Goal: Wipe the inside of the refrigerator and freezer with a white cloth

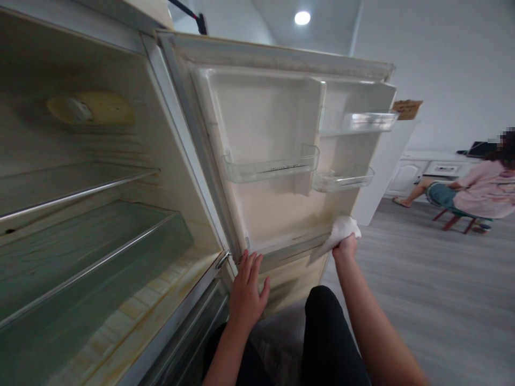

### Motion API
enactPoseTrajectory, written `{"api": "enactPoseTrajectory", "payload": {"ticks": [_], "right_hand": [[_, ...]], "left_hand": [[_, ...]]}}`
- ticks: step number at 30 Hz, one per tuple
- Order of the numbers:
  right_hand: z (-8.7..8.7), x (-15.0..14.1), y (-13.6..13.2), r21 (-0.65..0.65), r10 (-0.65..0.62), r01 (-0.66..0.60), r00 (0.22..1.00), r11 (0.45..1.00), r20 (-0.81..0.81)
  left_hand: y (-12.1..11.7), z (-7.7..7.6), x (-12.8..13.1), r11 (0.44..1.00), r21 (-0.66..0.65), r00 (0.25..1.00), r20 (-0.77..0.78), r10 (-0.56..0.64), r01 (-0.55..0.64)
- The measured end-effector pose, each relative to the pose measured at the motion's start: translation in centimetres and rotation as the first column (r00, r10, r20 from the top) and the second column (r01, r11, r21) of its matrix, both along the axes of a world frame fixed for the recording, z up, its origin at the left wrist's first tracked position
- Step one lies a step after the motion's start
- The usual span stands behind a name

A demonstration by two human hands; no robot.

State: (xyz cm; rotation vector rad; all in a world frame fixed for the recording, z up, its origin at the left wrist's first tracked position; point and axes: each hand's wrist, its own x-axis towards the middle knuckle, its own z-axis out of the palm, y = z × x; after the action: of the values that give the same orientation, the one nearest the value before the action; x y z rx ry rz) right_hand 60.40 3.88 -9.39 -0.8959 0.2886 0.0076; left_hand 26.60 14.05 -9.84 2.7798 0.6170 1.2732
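Note:
An upper fridge door (265, 209) stands swung open in front of me, its inner side facing me. My right hand (345, 247) grips a white cloth or tissue (341, 229) against the lower outer corner of that door. One end of the white piece hangs down along the bottom edge. Near the hinge side, my left hand (249, 287) is at the door's lower edge, fingers stretched and apart, holding nothing. Whether its fingertips press on the door seal I cannot tell. Clear plastic door racks (273, 165) are fixed to the door above both hands.
At left is the open fridge compartment with glass shelves (100, 268) and yellowish stains. A metal hinge (222, 259) joins the doors. Below stands a lower door (295, 284). Far right, a person (478, 187) sits on a stool (454, 219). A cardboard box (408, 109) is behind the door.

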Motion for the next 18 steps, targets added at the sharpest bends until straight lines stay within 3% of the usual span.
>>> {"api": "enactPoseTrajectory", "payload": {"ticks": [4,9,14,18], "right_hand": [[-1.2,-5.2,1.7,0.017,0.027,-0.027,0.999,0.999,-0.025],[-1.9,-14.3,4.5,0.162,0.303,-0.286,0.949,0.944,-0.090],[-2.6,-23.7,6.4,0.389,0.633,-0.563,0.771,0.729,-0.070],[-2.7,-28.4,7.3,0.457,0.815,-0.723,0.580,0.518,-0.007]], "left_hand": [[-0.1,-0.1,0.1,1.000,-0.001,1.000,0.000,0.003,-0.003],[0.0,-0.2,0.2,1.000,0.000,1.000,0.016,0.005,-0.005],[-0.1,-0.2,0.1,1.000,0.013,1.000,0.006,0.014,-0.014],[0.0,-0.2,-0.6,1.000,-0.016,1.000,0.018,-0.003,0.004]]}}
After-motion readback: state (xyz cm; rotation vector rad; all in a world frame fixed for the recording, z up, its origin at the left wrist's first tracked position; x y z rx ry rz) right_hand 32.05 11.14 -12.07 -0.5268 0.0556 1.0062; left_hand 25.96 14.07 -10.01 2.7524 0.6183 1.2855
